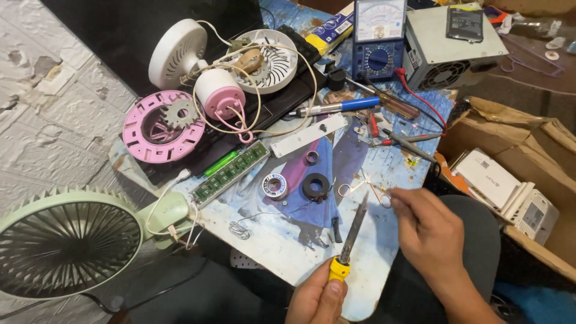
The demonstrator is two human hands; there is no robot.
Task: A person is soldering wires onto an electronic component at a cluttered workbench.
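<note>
Left hand [317, 298] grips the soldering iron [353, 234] upright while right hand [427, 231] pinches something tiny just beside its tip, seemingly readying 1 joint.

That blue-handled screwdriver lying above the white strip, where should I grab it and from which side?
Probably by the blue handle, pinched across its width from above. The screwdriver lies flat on the board, handle to the right and thicker than its thin metal shaft. Come from the near side; the multimeter and its red lead crowd the far side.

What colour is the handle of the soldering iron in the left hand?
Yellow handle, seen in the head view.
</note>
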